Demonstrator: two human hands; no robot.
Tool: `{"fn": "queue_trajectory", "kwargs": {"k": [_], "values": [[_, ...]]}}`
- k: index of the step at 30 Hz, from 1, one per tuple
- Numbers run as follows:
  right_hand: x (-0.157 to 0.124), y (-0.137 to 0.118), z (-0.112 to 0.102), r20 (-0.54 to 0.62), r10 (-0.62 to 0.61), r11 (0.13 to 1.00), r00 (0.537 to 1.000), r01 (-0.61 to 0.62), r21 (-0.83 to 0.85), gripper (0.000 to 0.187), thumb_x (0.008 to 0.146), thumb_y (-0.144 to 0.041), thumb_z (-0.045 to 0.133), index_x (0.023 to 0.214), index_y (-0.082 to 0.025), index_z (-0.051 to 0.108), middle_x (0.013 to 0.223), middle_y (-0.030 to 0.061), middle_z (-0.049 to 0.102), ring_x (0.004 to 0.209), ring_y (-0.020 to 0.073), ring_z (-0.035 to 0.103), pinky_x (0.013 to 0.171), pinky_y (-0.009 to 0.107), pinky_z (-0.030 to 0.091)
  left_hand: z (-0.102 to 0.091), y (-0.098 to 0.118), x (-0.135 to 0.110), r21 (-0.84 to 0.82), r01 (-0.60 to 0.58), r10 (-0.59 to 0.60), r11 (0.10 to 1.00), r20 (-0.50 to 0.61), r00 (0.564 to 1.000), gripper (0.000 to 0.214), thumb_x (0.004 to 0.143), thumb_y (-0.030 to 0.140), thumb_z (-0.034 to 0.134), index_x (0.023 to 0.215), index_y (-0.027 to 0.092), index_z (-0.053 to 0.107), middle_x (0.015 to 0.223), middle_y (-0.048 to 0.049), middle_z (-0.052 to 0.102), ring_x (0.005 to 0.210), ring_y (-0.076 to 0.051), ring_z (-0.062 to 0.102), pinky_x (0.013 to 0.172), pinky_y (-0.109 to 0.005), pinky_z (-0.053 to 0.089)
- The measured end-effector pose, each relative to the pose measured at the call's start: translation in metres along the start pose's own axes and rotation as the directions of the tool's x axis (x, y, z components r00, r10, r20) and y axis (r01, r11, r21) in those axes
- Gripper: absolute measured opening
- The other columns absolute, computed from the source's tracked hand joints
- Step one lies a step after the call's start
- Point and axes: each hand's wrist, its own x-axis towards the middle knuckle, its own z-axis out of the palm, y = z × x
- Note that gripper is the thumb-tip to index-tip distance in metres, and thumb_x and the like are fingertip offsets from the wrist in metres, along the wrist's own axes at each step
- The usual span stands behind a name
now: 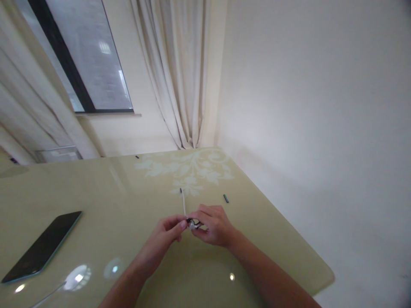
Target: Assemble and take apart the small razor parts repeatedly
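Observation:
My left hand [167, 234] and my right hand [214, 224] meet over the middle of a glossy yellow-green table [96, 192]. Both pinch a small dark and white object [193, 223] between their fingertips; it is too small to name. A thin white stick with a dark tip [183, 201] runs from the pinched object away from me across the table. A short dark piece [226, 198] lies on the table just beyond my right hand.
A dark phone [43, 247] lies face up at the left. A thin white cable [48, 295] crosses the near left corner. Another tiny dark piece [137, 157] sits near the far edge. The table's right edge [289, 222] borders a white wall; curtains and a window stand behind.

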Motion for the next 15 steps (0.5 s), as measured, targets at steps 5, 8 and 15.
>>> {"fn": "queue_trajectory", "kwargs": {"k": [5, 8, 15], "values": [[0.003, -0.009, -0.006, 0.015, 0.088, 0.976, 0.996, -0.089, 0.197, 0.023, 0.094, -0.033, 0.065, 0.114, -0.021, 0.069, 0.091, 0.0064, 0.07, 0.078, 0.0187, 0.062, 0.071, 0.028, 0.042, -0.003, 0.001, 0.001, -0.099, -0.041, 0.038, 0.994, -0.035, 0.999, 0.044, 0.072, 0.053, 0.087, 0.103, 0.021, 0.083, 0.091, -0.0062, 0.078, 0.074, -0.016, 0.059, 0.069, -0.025, 0.045], [0.007, -0.017, -0.009, 0.047, 0.245, 0.867, 0.968, -0.241, 0.435, 0.02, 0.102, -0.035, 0.053, 0.112, -0.02, 0.063, 0.089, 0.0042, 0.065, 0.076, 0.0168, 0.058, 0.069, 0.027, 0.042, -0.006, 0.002, 0.002, -0.177, -0.109, 0.093, 0.978, -0.095, 0.991, 0.046, 0.069, 0.047, 0.091, 0.107, 0.024, 0.082, 0.1, -0.0069, 0.08, 0.091, -0.023, 0.068, 0.084, -0.032, 0.051], [0.009, -0.023, -0.004, 0.154, 0.344, 0.694, 0.926, -0.361, 0.623, 0.026, 0.104, -0.044, 0.052, 0.102, -0.02, 0.062, 0.077, -0.0007, 0.058, 0.066, 0.014, 0.047, 0.063, 0.026, 0.037, -0.011, -0.005, 0.003, -0.151, -0.174, 0.155, 0.973, -0.129, 0.979, 0.046, 0.067, 0.038, 0.092, 0.11, 0.025, 0.081, 0.101, -0.0064, 0.081, 0.097, -0.025, 0.07, 0.088, -0.035, 0.054]]}}
